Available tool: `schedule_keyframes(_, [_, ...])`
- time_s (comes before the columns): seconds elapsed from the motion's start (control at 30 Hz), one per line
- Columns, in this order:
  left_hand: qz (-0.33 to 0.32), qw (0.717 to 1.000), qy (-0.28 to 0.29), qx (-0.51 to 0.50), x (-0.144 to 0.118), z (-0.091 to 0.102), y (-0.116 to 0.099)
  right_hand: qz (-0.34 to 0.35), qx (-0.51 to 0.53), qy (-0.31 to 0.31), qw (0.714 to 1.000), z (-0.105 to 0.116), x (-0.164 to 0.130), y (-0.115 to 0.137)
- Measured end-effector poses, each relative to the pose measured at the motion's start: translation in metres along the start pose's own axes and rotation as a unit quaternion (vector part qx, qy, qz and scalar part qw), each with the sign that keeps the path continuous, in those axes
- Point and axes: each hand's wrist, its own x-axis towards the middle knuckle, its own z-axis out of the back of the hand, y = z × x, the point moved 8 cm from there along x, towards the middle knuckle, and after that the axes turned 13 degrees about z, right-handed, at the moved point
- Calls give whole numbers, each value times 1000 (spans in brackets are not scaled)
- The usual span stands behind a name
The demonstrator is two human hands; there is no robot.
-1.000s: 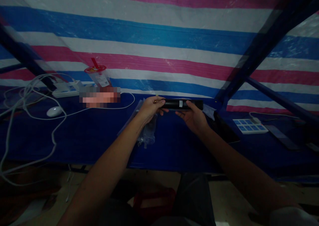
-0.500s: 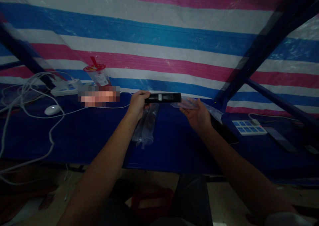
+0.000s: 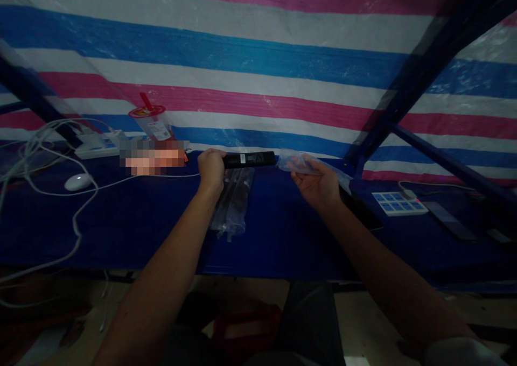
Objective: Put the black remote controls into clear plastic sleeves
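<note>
My left hand (image 3: 212, 169) is closed around one end of a slim black bar-shaped device (image 3: 254, 159) with a small white label. The device points sideways toward my right hand (image 3: 321, 183), whose fingers are closed on a clear plastic bag (image 3: 293, 161). The bag's near end lies just beside the device's free tip. On the table below my left hand lie more clear plastic sleeves (image 3: 236, 204); what they contain, if anything, is hard to make out. A dark flat object (image 3: 361, 210) rests under my right wrist, partly hidden.
On the blue table (image 3: 274, 242), a cup with a red lid (image 3: 155, 121), white cables (image 3: 76, 220), a white mouse (image 3: 78, 181) and a power strip (image 3: 97, 148) are at left. At right are another power strip (image 3: 399, 203) and a phone (image 3: 450, 220). Striped sheeting (image 3: 258, 59) hangs behind.
My left hand has moved left with the black device, which has turned to show printing. The gap between the device and the bag's visible end has shifted left, with the bag still in my right hand.
</note>
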Motion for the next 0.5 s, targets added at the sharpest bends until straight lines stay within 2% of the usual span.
schedule_keyframes(0.23, [-8,999,37,21,-9,-13,6,-29,-27,26,999,-4,-4,-9])
schedule_keyframes(0.5, [11,999,42,2,-6,-10,4,-20,-7,-31,999,12,6,-10])
